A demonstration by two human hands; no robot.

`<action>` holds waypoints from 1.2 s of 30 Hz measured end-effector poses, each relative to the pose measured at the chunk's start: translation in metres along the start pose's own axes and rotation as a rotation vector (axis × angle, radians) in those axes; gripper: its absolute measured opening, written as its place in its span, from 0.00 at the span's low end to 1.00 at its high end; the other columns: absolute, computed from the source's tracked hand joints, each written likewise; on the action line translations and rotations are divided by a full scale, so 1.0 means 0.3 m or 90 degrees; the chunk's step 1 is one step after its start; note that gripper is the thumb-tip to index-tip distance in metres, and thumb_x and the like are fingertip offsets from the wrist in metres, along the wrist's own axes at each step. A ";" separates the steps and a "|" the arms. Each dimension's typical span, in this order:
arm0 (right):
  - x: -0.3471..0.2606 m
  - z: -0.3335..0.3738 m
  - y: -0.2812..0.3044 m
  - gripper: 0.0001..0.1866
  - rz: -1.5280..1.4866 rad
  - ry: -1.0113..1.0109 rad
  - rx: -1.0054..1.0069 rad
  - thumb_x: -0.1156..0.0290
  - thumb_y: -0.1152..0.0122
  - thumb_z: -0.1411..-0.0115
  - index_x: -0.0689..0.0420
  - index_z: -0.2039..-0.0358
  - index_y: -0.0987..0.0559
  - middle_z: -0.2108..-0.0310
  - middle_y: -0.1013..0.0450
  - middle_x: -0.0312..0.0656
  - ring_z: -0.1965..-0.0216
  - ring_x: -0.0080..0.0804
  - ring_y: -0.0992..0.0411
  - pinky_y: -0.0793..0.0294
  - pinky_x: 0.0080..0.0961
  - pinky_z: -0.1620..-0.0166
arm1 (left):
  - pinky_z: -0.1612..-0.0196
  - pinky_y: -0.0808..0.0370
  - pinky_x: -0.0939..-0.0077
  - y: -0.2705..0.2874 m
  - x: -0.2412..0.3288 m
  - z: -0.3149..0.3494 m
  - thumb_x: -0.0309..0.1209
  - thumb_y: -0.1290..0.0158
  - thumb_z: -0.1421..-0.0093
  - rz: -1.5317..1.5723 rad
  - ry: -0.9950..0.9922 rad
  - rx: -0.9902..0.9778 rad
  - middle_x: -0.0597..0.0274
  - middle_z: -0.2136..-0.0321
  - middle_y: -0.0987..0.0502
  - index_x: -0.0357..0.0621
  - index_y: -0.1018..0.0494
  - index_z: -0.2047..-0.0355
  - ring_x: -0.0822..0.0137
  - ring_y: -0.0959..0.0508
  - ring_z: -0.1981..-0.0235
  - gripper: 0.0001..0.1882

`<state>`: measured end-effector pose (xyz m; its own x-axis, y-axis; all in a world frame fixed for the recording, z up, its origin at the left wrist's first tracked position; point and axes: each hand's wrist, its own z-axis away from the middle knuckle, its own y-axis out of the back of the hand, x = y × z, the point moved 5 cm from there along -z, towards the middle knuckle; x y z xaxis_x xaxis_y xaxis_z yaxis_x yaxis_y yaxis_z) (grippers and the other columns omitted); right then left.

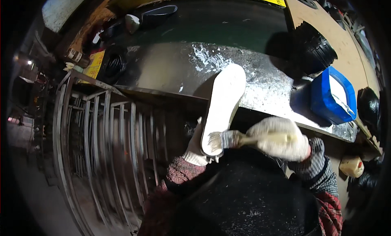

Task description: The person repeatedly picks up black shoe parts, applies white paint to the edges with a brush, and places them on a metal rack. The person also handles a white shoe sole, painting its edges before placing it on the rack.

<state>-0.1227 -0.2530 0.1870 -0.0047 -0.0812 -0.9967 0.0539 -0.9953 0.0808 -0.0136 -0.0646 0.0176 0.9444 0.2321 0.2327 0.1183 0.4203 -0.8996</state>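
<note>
Hiding behind the sole (223,108), left hand (195,148) grips.

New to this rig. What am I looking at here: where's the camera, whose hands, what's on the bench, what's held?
There is one picture, from a wide fisheye camera worn on a person's head and looking down, so straight edges bend near the rim. No robot is involved. Both hands wear white knit gloves. The left hand grips a white shoe sole from below. The right hand holds a brush with its bristles on the sole's near end. Behind them is a metal workbench smeared with white residue. On it at the right stand a blue tub and a black container. A metal rack stands to the left.
</note>
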 end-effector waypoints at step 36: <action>-0.231 -0.136 0.008 0.16 0.521 0.424 0.064 0.70 0.31 0.44 0.56 0.54 0.19 0.66 0.24 0.44 0.69 0.42 0.24 0.23 0.35 0.66 | 0.59 0.17 0.66 -0.178 0.316 0.020 0.51 0.51 0.31 -0.160 -0.174 0.167 0.56 0.55 0.20 0.43 0.29 0.45 0.61 0.18 0.58 0.26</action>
<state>-0.0815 -0.2477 0.2559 0.5450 -0.7141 -0.4393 -0.2904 -0.6523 0.7001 0.0678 -0.0596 0.0899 0.7767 0.3018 0.5529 0.2191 0.6935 -0.6864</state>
